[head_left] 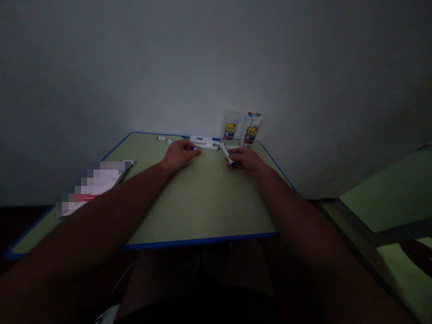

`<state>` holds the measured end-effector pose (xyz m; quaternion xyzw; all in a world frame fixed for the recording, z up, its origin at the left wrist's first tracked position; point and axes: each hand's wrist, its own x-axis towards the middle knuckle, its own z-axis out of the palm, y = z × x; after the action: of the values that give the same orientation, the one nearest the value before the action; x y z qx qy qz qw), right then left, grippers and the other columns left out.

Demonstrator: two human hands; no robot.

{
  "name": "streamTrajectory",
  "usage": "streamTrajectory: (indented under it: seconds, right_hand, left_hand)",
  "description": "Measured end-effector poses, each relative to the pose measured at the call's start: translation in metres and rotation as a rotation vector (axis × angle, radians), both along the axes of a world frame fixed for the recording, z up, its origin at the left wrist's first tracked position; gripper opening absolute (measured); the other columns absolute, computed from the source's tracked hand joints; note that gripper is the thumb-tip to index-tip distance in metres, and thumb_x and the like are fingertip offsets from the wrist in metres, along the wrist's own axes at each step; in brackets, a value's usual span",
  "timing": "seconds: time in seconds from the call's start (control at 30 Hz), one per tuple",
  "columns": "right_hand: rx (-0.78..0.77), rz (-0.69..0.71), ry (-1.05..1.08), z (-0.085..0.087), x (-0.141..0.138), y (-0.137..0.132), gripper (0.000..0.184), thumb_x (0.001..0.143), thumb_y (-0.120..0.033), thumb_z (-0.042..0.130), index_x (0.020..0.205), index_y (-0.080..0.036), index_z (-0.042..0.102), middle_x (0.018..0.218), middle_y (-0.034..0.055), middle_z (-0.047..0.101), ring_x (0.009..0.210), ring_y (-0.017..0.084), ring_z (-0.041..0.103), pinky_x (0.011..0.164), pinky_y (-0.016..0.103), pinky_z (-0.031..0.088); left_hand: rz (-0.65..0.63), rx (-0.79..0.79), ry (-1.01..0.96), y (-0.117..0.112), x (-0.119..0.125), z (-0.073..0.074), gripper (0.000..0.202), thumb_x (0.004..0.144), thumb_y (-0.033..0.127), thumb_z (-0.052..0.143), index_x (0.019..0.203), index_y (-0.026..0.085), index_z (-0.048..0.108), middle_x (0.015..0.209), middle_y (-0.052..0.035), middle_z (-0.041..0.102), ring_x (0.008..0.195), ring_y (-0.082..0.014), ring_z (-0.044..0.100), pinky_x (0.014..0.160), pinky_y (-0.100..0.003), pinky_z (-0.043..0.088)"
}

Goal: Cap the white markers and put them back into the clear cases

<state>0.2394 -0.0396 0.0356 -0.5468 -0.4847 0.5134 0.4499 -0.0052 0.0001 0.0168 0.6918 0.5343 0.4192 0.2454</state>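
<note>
**Fig. My hands at the markers, far end of the desk (202,202).**
My right hand (246,160) pinches a marker (225,152) near its blue cap. My left hand (180,153) lies palm down, fingertips on a second marker (192,147); I cannot tell its grip. The barrels look light, stiff and smooth, best held mid-barrel. Loose markers (205,143) lie just beyond. Far right stand two cases (230,127), their yellow labels unreadable.

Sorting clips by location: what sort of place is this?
Likely a classroom or study room: green blue-edged desk against a plain white wall, loose white marker pens, a second green desk alongside.
</note>
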Motion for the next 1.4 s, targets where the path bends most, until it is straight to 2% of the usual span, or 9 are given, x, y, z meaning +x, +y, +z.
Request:
streamTrajectory:
  seconds: [0.3,0.43,0.67,0.93,1.4]
  right_hand:
    - [-0.014,-0.001,-0.059,-0.0005,0.0028,0.0023,0.008,0.076,-0.003,0.07,0.079,-0.01,0.07,0.065,0.0013,0.064,0.05,0.009,0.056,0.045,0.022,0.052]
    - [-0.01,-0.01,-0.073,-0.0009,0.0036,0.0033,0.008,0.075,-0.005,0.071,0.072,-0.012,0.068,0.063,0.0007,0.062,0.051,0.009,0.055,0.048,0.023,0.053]
    - [-0.011,0.001,-0.091,-0.0017,0.0055,0.0047,0.009,0.073,-0.005,0.071,0.074,-0.013,0.066,0.072,0.0036,0.067,0.056,0.011,0.058,0.049,0.023,0.054]
    - [-0.005,0.041,-0.082,-0.0024,0.006,0.0042,0.015,0.071,-0.003,0.073,0.081,-0.013,0.069,0.07,0.002,0.065,0.056,0.01,0.058,0.049,0.022,0.053]
    - [-0.017,0.04,-0.092,-0.0022,0.0047,0.0016,0.011,0.073,-0.004,0.073,0.077,-0.013,0.068,0.068,0.0017,0.063,0.054,0.01,0.057,0.047,0.023,0.052]
  left_hand:
    - [0.003,0.005,0.02,0.002,-0.0006,-0.0009,0.022,0.069,0.038,0.074,0.074,0.018,0.066,0.062,-0.0001,0.057,0.059,-0.0135,0.048,0.056,-0.029,0.035]
    - [0.004,0.005,0.029,0.0008,-0.0002,0.0001,0.023,0.068,0.039,0.074,0.073,0.018,0.066,0.062,0.0003,0.056,0.057,-0.013,0.048,0.056,-0.03,0.035]
    - [-0.004,-0.011,0.0,0.0001,0.0007,-0.0004,0.024,0.068,0.038,0.074,0.074,0.018,0.065,0.061,0.0014,0.055,0.055,-0.0123,0.046,0.055,-0.03,0.034]
    - [0.002,-0.011,0.023,0.0002,0.0002,-0.0002,0.025,0.068,0.041,0.074,0.074,0.018,0.065,0.061,0.0019,0.054,0.055,-0.0119,0.045,0.055,-0.029,0.034]
    - [0.009,-0.008,0.022,-0.0005,0.0011,0.0001,0.027,0.065,0.043,0.075,0.071,0.019,0.065,0.062,-0.0006,0.057,0.059,-0.0142,0.048,0.056,-0.031,0.034]
